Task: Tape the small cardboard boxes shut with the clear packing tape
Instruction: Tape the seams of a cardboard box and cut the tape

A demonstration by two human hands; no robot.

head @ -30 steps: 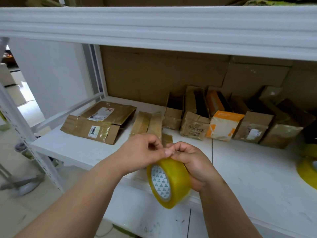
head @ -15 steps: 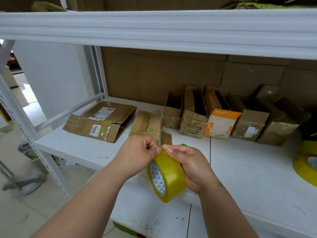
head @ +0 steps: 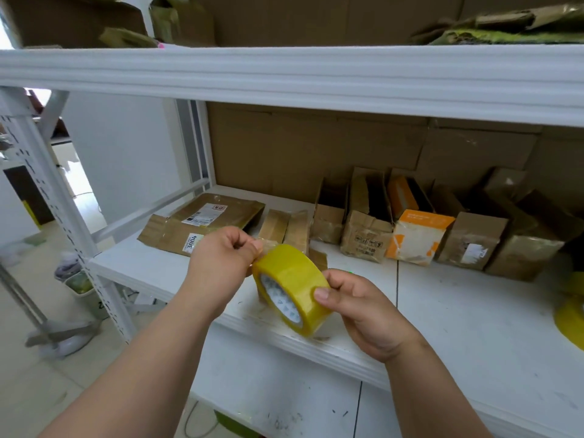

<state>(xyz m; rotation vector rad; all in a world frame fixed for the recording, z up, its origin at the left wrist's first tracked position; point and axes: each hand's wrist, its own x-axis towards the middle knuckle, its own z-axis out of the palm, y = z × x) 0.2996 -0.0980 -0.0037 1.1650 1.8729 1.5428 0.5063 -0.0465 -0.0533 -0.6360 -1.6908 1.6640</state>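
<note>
While my left hand (head: 221, 260) pinches the tape's free end and my right hand (head: 363, 311) grips the tape roll (head: 292, 287), the small boxes (head: 366, 229) beyond my fingers (head: 322, 292) wait untaped, flaps open, on the shelf (head: 474, 327).

Yellowish tape roll (head: 292, 287) (tilted), open boxes (head: 366, 229) behind

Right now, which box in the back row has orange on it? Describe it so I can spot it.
On the white shelf, a row of small boxes stands against the cardboard backing. The orange box stands beyond the tape roll, slightly right. It alone is white with orange; the others are plain brown.
</note>
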